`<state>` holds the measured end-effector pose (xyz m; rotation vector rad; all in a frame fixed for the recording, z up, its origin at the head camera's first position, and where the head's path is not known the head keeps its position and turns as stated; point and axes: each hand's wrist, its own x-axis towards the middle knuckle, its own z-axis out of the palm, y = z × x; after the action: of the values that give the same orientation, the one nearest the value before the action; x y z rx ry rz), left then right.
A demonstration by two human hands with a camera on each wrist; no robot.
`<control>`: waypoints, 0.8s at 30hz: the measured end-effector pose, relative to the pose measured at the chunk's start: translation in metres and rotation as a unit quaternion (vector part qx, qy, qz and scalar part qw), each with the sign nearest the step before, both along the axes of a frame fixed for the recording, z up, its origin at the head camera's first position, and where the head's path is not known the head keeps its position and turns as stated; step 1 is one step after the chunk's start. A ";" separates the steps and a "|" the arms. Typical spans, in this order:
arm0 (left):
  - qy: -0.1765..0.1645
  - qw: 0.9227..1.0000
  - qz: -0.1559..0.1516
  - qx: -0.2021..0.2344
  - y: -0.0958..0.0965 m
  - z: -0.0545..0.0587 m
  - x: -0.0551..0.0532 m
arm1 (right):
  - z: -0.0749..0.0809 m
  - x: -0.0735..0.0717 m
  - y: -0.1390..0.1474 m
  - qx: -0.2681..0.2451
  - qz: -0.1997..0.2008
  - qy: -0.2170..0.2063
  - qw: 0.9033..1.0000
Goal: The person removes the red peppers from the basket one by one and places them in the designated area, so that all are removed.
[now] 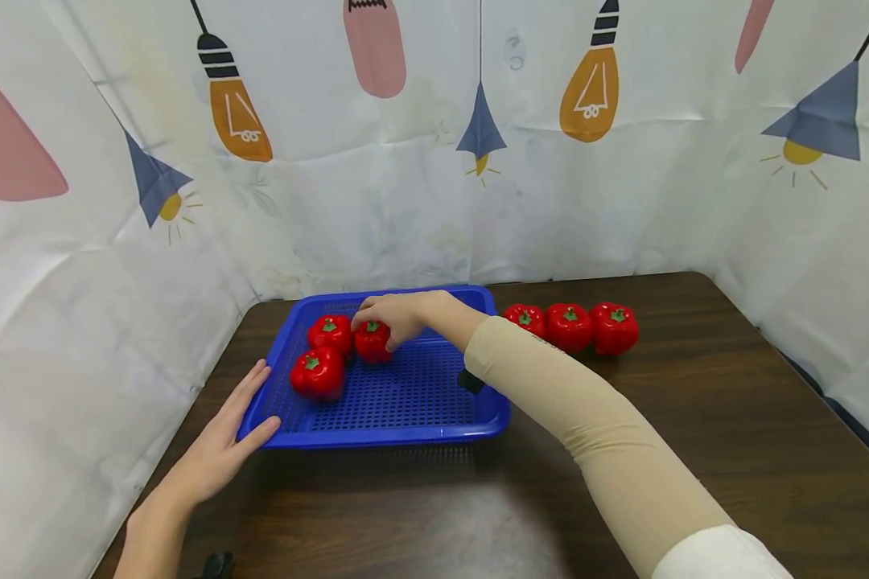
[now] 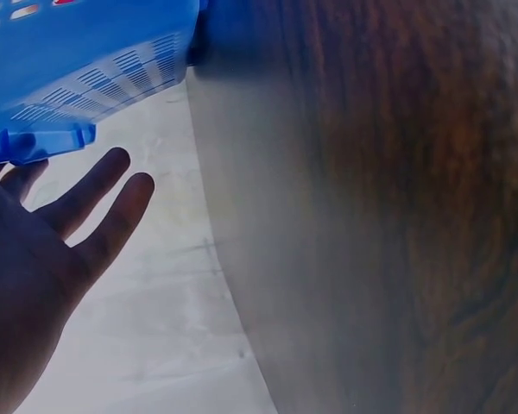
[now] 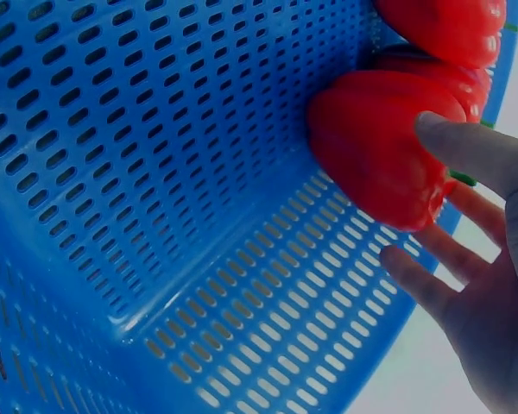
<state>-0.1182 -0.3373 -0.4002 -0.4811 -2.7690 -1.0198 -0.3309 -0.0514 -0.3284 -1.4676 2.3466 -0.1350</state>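
Observation:
My right hand reaches into a blue plastic basket and grips a red bell pepper with a green stem. In the right wrist view, thumb and fingers lie on opposite sides of this pepper. Two more red bell peppers sit just left of it in the basket, one behind and one in front. At the basket's left front corner my left hand touches the rim, fingers spread and fairly straight. The left wrist view shows those fingers below the basket rim.
A row of three red bell peppers stands on the dark wooden table right of the basket, the nearest one partly behind my right sleeve. White printed cloth hangs behind and at both sides. A small black object shows at the bottom edge.

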 end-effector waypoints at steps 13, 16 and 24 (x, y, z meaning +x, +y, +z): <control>0.012 1.000 0.007 -0.003 0.001 0.000 0.000 | 0.000 0.001 -0.002 -0.010 0.000 0.000 1.000; 0.011 1.000 0.009 -0.003 0.001 0.000 0.000 | 0.000 0.003 -0.003 -0.008 0.001 -0.003 1.000; 0.011 1.000 0.005 0.000 0.001 0.000 0.000 | -0.002 0.004 -0.002 -0.001 0.006 0.001 1.000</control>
<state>-0.1182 -0.3360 -0.4002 -0.4748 -2.7491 -1.0053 -0.3270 -0.0531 -0.3309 -1.4839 2.3390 -0.1322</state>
